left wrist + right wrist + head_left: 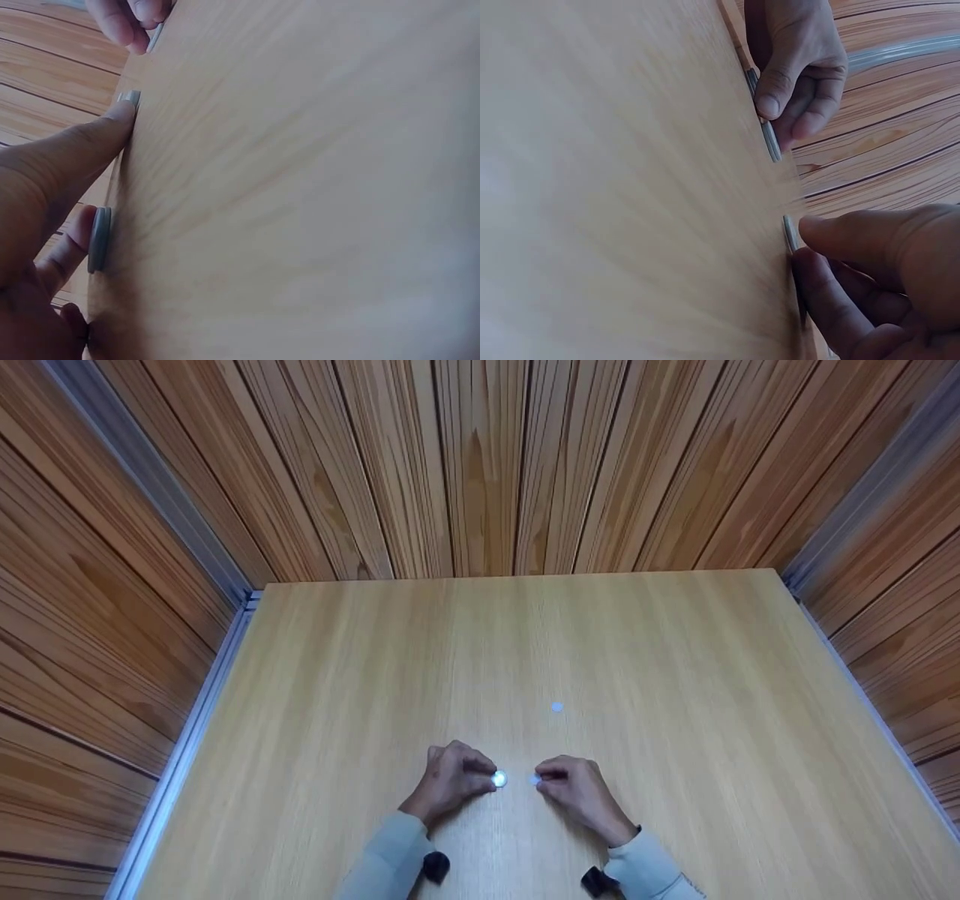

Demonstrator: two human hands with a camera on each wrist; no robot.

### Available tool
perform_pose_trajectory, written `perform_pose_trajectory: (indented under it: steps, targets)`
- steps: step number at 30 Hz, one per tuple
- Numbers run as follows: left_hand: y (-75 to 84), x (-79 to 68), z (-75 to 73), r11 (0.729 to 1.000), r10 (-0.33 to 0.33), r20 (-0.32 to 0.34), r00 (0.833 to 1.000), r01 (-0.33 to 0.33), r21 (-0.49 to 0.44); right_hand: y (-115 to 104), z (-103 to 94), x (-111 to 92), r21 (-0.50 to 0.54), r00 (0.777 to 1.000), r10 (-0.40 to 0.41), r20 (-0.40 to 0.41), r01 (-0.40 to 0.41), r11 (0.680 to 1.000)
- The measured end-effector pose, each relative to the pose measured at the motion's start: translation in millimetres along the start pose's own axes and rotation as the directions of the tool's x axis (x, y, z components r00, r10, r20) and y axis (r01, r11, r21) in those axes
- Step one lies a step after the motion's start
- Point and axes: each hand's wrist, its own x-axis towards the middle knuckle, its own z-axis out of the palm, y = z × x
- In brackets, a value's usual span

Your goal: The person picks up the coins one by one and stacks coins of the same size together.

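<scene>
My left hand (454, 776) pinches a shiny, coin-like disc (499, 779) low over the table. In the left wrist view, its thumb tip meets that disc (132, 97), and a thicker grey disc (100, 240) stands by another fingertip, hidden from the head view. Across a small gap, my right hand (577, 791) has finger and thumb at the edge of a pale, similar disc (535, 779). Seen from the right wrist, this thin disc (790, 234) is partly covered by the fingertips. A further small pale disc (556, 707) lies beyond the right hand.
Light wood table (337, 660) extends around both hands. Brown plank walls (480, 472) rise behind and at both sides, with metal rails (180, 765) along the edges. A black strap piece (436, 868) sits at the left wrist, another (598, 881) at the right.
</scene>
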Motion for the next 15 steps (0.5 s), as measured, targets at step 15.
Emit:
perform_pose_trajectory:
  steps: [15]
  targets:
    - [10.8, 3.0, 6.7, 1.0, -0.005, 0.014, 1.0, 0.005, -0.02, 1, 2.3, -1, -0.024, 0.999, -0.039, -0.025, 0.038, 0.999]
